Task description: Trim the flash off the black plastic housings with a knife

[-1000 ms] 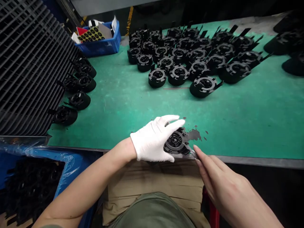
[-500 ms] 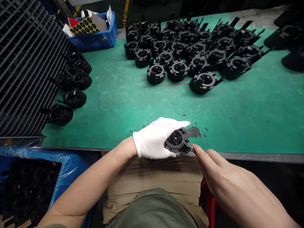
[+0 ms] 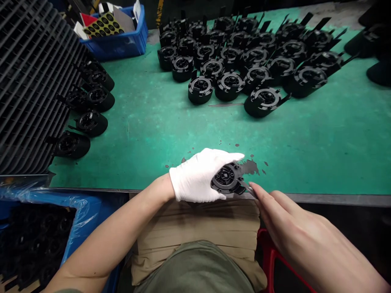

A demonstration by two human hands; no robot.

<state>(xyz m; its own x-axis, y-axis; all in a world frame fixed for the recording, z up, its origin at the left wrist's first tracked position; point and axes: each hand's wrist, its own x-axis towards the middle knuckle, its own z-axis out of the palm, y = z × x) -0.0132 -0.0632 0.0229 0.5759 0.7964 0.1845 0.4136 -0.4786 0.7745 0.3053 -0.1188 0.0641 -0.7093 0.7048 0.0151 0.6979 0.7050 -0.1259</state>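
My left hand [image 3: 198,177], in a white glove, is closed around a round black plastic part [image 3: 226,179] at the near edge of the green table [image 3: 320,142]. The part's ribbed face with a centre hub points up toward me. My bare right hand [image 3: 293,228] comes in from the lower right, fingers pinched on a thin metal tool [image 3: 249,189] whose tip touches the part's right rim. Small black scraps [image 3: 249,167] lie on the mat just behind the part.
Many similar black parts [image 3: 244,53] stand grouped at the back of the table. Several more [image 3: 87,110] line the left side beside a black slatted grille [image 3: 30,81]. A blue bin [image 3: 116,36] sits at back left, a blue crate [image 3: 39,240] with black parts at lower left.
The view has tilted slightly. My left hand keeps hold of the part while my right hand shifts the tool a little along the part's right rim.
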